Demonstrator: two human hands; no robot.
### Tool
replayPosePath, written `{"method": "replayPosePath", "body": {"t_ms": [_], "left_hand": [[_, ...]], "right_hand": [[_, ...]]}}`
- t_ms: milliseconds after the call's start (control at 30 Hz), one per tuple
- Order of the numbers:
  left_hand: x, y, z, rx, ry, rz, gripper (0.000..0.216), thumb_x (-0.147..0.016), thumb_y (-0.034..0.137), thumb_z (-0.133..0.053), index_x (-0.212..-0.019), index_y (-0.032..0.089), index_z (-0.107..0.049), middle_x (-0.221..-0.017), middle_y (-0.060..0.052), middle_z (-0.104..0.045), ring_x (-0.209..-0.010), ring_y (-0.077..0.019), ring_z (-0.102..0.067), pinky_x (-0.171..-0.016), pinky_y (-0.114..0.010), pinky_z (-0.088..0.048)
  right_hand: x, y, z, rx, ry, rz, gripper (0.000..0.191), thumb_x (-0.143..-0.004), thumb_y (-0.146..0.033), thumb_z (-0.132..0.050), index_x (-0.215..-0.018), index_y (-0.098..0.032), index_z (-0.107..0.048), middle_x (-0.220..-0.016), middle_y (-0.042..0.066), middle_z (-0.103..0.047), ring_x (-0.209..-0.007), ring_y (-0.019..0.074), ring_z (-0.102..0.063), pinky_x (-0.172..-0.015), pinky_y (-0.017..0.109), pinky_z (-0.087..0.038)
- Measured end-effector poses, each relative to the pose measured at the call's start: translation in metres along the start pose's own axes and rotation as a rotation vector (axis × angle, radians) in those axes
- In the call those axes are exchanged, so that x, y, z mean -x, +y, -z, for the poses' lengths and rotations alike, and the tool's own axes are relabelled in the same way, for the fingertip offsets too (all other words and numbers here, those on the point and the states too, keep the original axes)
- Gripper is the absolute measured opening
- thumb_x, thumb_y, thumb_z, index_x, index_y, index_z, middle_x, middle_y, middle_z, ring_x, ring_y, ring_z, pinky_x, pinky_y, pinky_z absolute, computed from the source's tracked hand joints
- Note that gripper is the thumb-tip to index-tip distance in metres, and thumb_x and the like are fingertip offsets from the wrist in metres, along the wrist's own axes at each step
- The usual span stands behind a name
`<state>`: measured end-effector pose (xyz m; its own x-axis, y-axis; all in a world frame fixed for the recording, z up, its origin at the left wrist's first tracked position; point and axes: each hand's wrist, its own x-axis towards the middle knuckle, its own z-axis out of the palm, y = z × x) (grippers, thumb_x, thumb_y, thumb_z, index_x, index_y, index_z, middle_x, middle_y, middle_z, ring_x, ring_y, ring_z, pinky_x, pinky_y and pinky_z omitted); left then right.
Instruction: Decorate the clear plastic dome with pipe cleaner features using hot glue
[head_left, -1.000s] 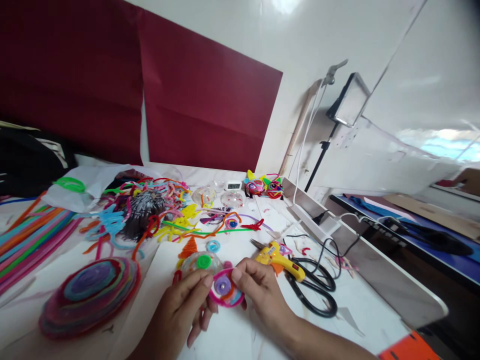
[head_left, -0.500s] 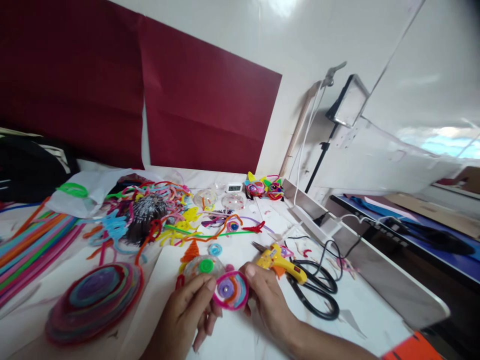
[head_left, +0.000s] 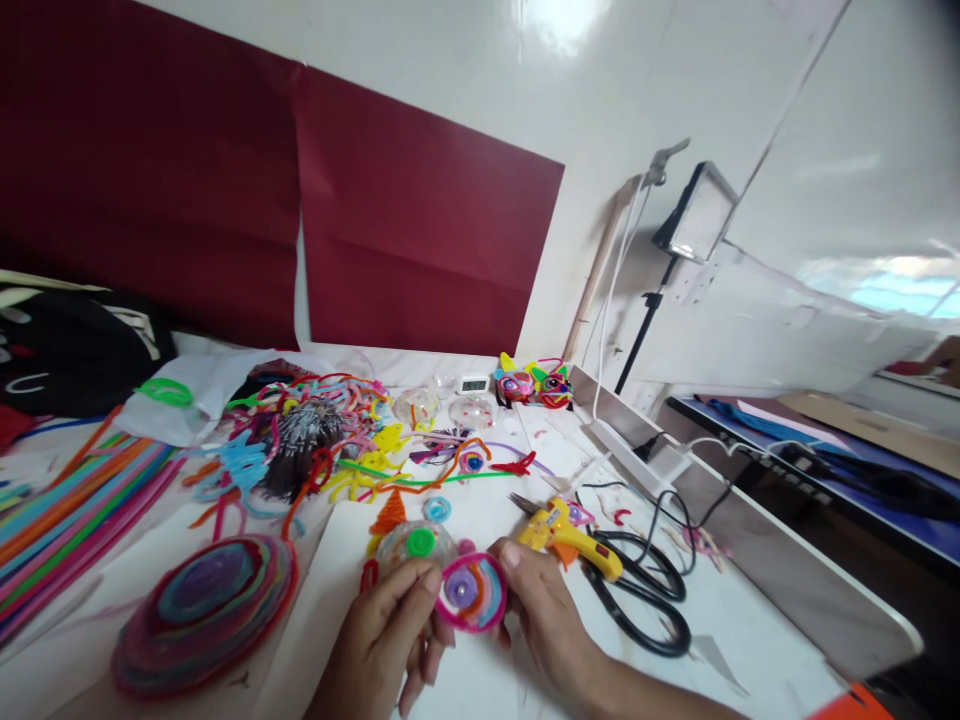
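Observation:
Both hands hold a small coiled pipe-cleaner disc, pink on the outside with orange, blue and purple rings and a pale bead at its middle. My left hand pinches its left edge between thumb and fingers. My right hand grips its right edge, thumb on top. The disc is tilted up facing me, just above the white table. Right behind it lies a clear round piece with a green button.
A yellow glue gun and black scissors lie right of my hands. A large coiled multicoloured disc sits at the left, with straight pipe cleaners beyond it and a tangle of bent ones farther back. Cables run along the table's right edge.
The small disc has been turned up from lying flatter to facing me, and both hands shifted slightly to the right. My view has tilted a little.

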<state>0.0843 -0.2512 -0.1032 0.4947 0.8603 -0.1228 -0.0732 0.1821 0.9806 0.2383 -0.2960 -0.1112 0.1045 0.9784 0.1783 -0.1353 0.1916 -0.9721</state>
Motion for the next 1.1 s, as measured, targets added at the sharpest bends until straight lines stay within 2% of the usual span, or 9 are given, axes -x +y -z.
{"method": "replayPosePath", "body": {"t_ms": [133, 400, 633, 900, 1100], "left_hand": [[0.000, 0.002, 0.000, 0.012, 0.040, -0.010, 0.043, -0.074, 0.056, -0.065, -0.064, 0.015, -0.055, -0.046, 0.002, -0.051, -0.035, -0.0063, -0.041, -0.029, -0.012, -0.024], [-0.002, 0.000, 0.003, 0.004, 0.020, -0.015, 0.045, -0.075, 0.058, -0.064, -0.067, 0.014, -0.058, -0.052, 0.000, -0.056, -0.036, -0.0067, -0.045, -0.028, -0.012, -0.028], [-0.004, -0.001, 0.006, -0.007, -0.042, -0.006, 0.046, -0.073, 0.060, -0.065, -0.069, 0.015, -0.058, -0.052, 0.000, -0.057, -0.036, -0.0076, -0.046, -0.027, -0.013, -0.030], [-0.004, 0.006, 0.004, 0.055, 0.049, -0.025, 0.036, -0.081, 0.049, -0.061, -0.070, 0.015, -0.058, -0.048, 0.003, -0.052, -0.037, -0.0069, -0.043, -0.030, -0.014, -0.028], [-0.004, 0.013, 0.003, 0.152, 0.060, 0.001, 0.030, -0.079, 0.045, -0.064, -0.074, 0.016, -0.056, -0.051, 0.002, -0.056, -0.040, -0.0082, -0.047, -0.031, -0.014, -0.030]], "right_hand": [[0.001, 0.001, -0.001, 0.015, -0.022, -0.017, 0.048, -0.095, -0.054, -0.043, -0.065, -0.017, -0.050, -0.052, -0.002, -0.048, -0.046, 0.0088, -0.043, -0.044, 0.020, -0.033], [0.001, -0.008, -0.005, 0.115, -0.051, -0.022, 0.056, -0.092, -0.061, -0.042, -0.059, -0.017, -0.052, -0.050, -0.001, -0.048, -0.043, 0.0089, -0.041, -0.043, 0.022, -0.032], [-0.001, -0.009, -0.006, 0.072, -0.057, -0.032, 0.060, -0.090, -0.064, -0.043, -0.057, -0.015, -0.055, -0.050, 0.000, -0.050, -0.043, 0.0087, -0.042, -0.043, 0.022, -0.032], [-0.003, -0.005, 0.001, -0.028, -0.070, -0.096, 0.063, -0.093, -0.061, -0.039, -0.055, -0.015, -0.060, -0.043, 0.000, -0.050, -0.037, 0.0078, -0.043, -0.039, 0.021, -0.031], [-0.003, -0.015, 0.002, -0.093, -0.044, -0.126, 0.048, -0.089, -0.056, -0.052, -0.063, -0.016, -0.057, -0.054, 0.000, -0.057, -0.040, 0.0079, -0.047, -0.037, 0.019, -0.034]]}}
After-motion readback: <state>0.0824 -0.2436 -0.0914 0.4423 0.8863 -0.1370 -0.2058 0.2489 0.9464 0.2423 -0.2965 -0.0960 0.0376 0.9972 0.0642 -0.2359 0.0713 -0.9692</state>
